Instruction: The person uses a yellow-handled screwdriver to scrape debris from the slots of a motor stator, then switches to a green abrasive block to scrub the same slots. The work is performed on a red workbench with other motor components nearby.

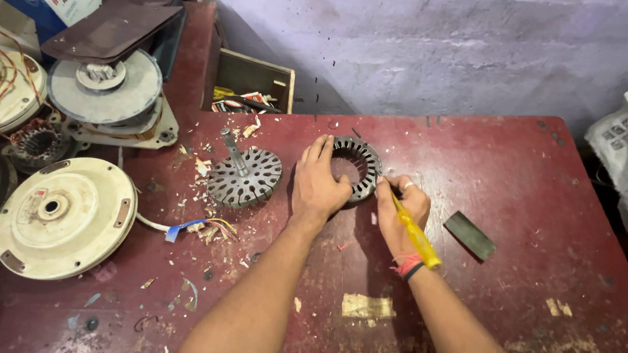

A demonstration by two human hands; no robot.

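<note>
on the dark red worktop (488, 173), near its middle, lies the slotted metal ring (358, 166) i am working on, a flat stack of grey steel with teeth pointing into an open centre. my left hand (319, 183) lies over its near-left side, fingers spread and curled over the rim, its grip closed on the ring to pin it flat. my right hand (403, 210) sits just beside the ring's right edge, its grip wrapped tight round a yellow-handled screwdriver (412, 231) whose tip meets the rim; the tip itself is too small to make out. as far as i can judge, the ring is already bare: the slots i can see look empty, with no copper in them, and scraps of paper and chips (206, 188) litter the worktop to the left. what is left seems to be the picking at the slots on the right side. a finned round part with a shaft (244, 176) stands near the ring, to its left, a cream round motor cover (65, 217) lies further left, and a small dark flat bar (470, 235) rests to the right.
</note>
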